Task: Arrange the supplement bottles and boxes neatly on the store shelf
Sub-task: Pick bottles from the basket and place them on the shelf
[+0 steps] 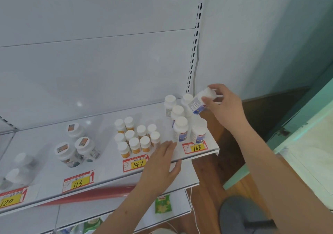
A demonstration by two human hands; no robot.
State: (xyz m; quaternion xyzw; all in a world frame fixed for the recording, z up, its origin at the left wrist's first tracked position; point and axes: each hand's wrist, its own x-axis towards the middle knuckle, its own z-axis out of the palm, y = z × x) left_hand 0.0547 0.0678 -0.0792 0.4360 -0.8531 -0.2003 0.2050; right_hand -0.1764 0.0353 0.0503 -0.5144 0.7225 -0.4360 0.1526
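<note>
Up at the right end of the white shelf (191,154), the right hand (224,106) pinches a white-capped supplement bottle (201,101) by its cap and shoulder, thumb on the near side and fingers curled over the top. That bottle is tilted, its base pointing down-left, and it hangs just above the cluster of tall white bottles (180,128) standing behind the price tag marked 168 (195,147). The left hand (162,163) lies flat with fingers straight and spread on the shelf front, thumb over the edge, between the 168 tag and the tag marked 147 (136,164); it holds nothing. Just left of that hand stands a tight group of small orange-labelled bottles (135,138) with white caps. Further left sit three wide jars (77,147) with stickered lids, behind a tag marked 113 (79,181). At the far left, blurred white bottles (18,170) stand above a tag marked 120 (12,196). On a lower shelf lies a green packet (163,204).
</note>
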